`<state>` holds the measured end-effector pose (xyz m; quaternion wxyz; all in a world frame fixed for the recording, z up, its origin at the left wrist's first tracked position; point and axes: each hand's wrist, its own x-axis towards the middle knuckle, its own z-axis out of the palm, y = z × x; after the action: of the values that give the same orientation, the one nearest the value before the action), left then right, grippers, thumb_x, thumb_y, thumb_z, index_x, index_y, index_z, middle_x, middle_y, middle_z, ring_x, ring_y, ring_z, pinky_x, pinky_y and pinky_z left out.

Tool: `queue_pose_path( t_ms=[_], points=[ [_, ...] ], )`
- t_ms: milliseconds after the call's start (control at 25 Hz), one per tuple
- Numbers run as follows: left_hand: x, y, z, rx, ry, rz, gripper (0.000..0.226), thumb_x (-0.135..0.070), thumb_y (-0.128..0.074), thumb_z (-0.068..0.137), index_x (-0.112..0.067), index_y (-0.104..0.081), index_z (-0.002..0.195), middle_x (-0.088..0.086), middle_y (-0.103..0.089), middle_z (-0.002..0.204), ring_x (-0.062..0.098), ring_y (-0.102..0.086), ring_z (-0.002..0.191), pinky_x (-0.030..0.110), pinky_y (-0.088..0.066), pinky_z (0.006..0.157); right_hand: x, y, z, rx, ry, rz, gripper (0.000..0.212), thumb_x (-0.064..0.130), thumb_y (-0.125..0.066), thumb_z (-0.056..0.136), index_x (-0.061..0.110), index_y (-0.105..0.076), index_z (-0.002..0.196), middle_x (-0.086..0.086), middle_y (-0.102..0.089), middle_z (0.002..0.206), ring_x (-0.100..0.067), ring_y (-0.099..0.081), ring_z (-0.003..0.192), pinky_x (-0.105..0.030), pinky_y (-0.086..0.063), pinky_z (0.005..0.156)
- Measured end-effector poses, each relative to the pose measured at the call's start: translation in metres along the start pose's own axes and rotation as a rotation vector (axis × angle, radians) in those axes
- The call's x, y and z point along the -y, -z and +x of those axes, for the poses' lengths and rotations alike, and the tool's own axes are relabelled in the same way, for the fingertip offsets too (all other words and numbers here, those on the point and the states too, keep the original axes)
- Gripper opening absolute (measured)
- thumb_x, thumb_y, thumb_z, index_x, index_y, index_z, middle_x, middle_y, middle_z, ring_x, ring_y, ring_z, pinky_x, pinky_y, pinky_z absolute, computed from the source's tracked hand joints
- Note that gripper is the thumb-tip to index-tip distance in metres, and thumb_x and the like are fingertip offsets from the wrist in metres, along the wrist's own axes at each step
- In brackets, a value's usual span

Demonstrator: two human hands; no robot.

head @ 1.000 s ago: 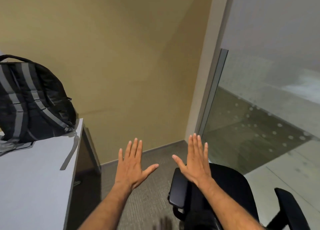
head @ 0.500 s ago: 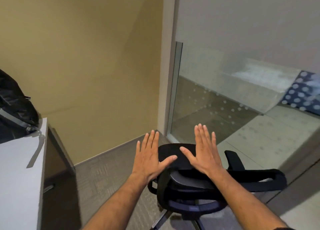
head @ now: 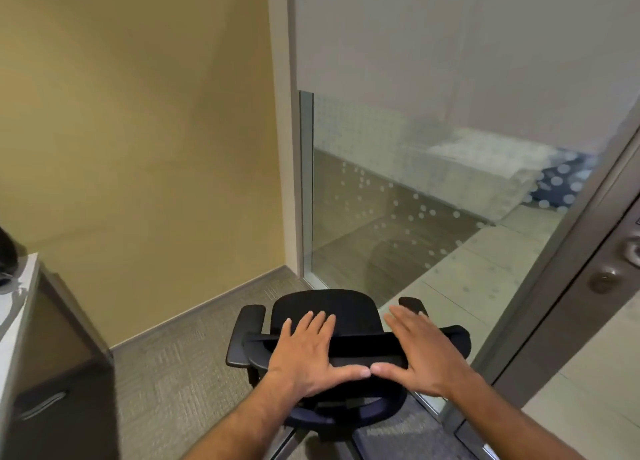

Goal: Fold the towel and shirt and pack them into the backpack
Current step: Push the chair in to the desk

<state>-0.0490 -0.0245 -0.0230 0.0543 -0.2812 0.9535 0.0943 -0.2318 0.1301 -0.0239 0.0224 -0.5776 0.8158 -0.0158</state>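
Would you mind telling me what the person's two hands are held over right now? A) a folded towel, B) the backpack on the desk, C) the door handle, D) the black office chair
D: both the left hand and the right hand are spread flat, fingers straight, over the backrest of the black office chair.
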Motion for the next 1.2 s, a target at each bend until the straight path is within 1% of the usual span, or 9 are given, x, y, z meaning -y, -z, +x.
queue_pose_path(
  t_ms=[40, 80, 120, 160, 240, 560, 800, 1040, 1200],
  points=[
    [-0.002, 0.0, 0.0, 0.009, 0.004, 0.026, 0.131, -0.105, -0.014, 0.054, -0.022, -0.02, 0.155, -0.003, -0.023, 0.162, 0.018, -0.016, 0.15, 0.05, -0.013, 0.12, 0.0, 0.001, -0.003, 0.016, 0.017, -0.012, 0.115, 0.098, -0.021, 0.068, 0.018, -0.035, 0.148, -0.003, -0.038, 0.154, -0.019, -0.032, 0.142, -0.041, -0.023, 0.118],
    [-0.005, -0.001, -0.001, 0.001, 0.008, 0.055, 0.13, -0.106, -0.014, 0.053, -0.023, -0.03, 0.151, -0.003, -0.035, 0.156, 0.018, -0.028, 0.145, 0.047, -0.019, 0.118, -0.001, 0.002, -0.005, 0.01, 0.03, -0.017, 0.11, 0.1, -0.023, 0.065, 0.02, -0.048, 0.136, 0.0, -0.054, 0.138, -0.019, -0.048, 0.129, -0.038, -0.033, 0.11],
    [-0.006, -0.002, -0.002, -0.022, 0.011, 0.078, 0.128, -0.106, -0.013, 0.052, -0.023, -0.038, 0.146, -0.004, -0.045, 0.149, 0.017, -0.039, 0.138, 0.044, -0.026, 0.114, -0.002, 0.004, -0.006, -0.016, 0.039, -0.028, 0.101, 0.1, -0.024, 0.063, 0.023, -0.055, 0.12, 0.003, -0.062, 0.117, -0.018, -0.058, 0.111, -0.034, -0.04, 0.098],
    [-0.007, -0.003, -0.002, -0.047, 0.015, 0.087, 0.126, -0.107, -0.013, 0.052, -0.024, -0.043, 0.142, -0.006, -0.051, 0.144, 0.016, -0.045, 0.132, 0.041, -0.03, 0.111, -0.002, 0.005, -0.005, -0.045, 0.052, -0.033, 0.094, 0.101, -0.024, 0.063, 0.024, -0.055, 0.108, 0.006, -0.063, 0.103, -0.017, -0.06, 0.097, -0.032, -0.042, 0.088],
    [-0.01, -0.004, -0.002, -0.073, 0.027, 0.079, 0.125, -0.107, -0.013, 0.051, -0.025, -0.044, 0.141, -0.008, -0.053, 0.141, 0.014, -0.048, 0.129, 0.039, -0.031, 0.109, -0.006, 0.005, -0.003, -0.077, 0.089, -0.028, 0.092, 0.1, -0.024, 0.063, 0.024, -0.055, 0.104, 0.007, -0.062, 0.095, -0.017, -0.059, 0.089, -0.034, -0.043, 0.083],
    [-0.021, -0.002, 0.002, 0.008, 0.112, 0.024, 0.123, -0.105, -0.02, 0.055, -0.025, -0.037, 0.147, -0.008, -0.043, 0.15, 0.012, -0.038, 0.137, 0.038, -0.022, 0.115, -0.025, 0.004, 0.01, -0.097, 0.195, -0.025, 0.098, 0.101, -0.019, 0.062, 0.021, -0.056, 0.107, 0.002, -0.064, 0.1, -0.019, -0.059, 0.091, -0.035, -0.043, 0.085],
    [-0.034, -0.006, 0.008, -0.016, 0.148, 0.022, 0.119, -0.103, -0.013, 0.061, -0.025, -0.035, 0.147, -0.01, -0.041, 0.15, 0.01, -0.036, 0.137, 0.037, -0.02, 0.116, -0.045, 0.002, 0.021, -0.028, 0.234, -0.014, 0.115, 0.102, -0.018, 0.06, 0.02, -0.049, 0.134, 0.001, -0.06, 0.125, -0.019, -0.055, 0.114, -0.036, -0.041, 0.102],
    [-0.049, -0.011, 0.022, -0.014, 0.261, -0.025, 0.12, -0.101, 0.0, 0.059, -0.028, -0.032, 0.149, -0.011, -0.037, 0.152, 0.013, -0.029, 0.142, 0.041, -0.014, 0.119, -0.067, 0.008, 0.041, 0.018, 0.301, -0.011, 0.111, 0.101, -0.025, 0.062, 0.02, -0.05, 0.133, 0.003, -0.058, 0.13, -0.018, -0.052, 0.119, -0.035, -0.04, 0.104],
    [-0.039, -0.006, 0.036, 0.004, 0.31, -0.043, 0.116, -0.101, -0.004, 0.062, -0.029, -0.03, 0.15, -0.011, -0.034, 0.155, 0.014, -0.026, 0.144, 0.041, -0.012, 0.12, -0.066, 0.007, 0.066, 0.003, 0.339, -0.014, 0.111, 0.101, -0.023, 0.062, 0.02, -0.051, 0.132, 0.003, -0.059, 0.129, -0.018, -0.053, 0.119, -0.035, -0.04, 0.104]
  ],
)
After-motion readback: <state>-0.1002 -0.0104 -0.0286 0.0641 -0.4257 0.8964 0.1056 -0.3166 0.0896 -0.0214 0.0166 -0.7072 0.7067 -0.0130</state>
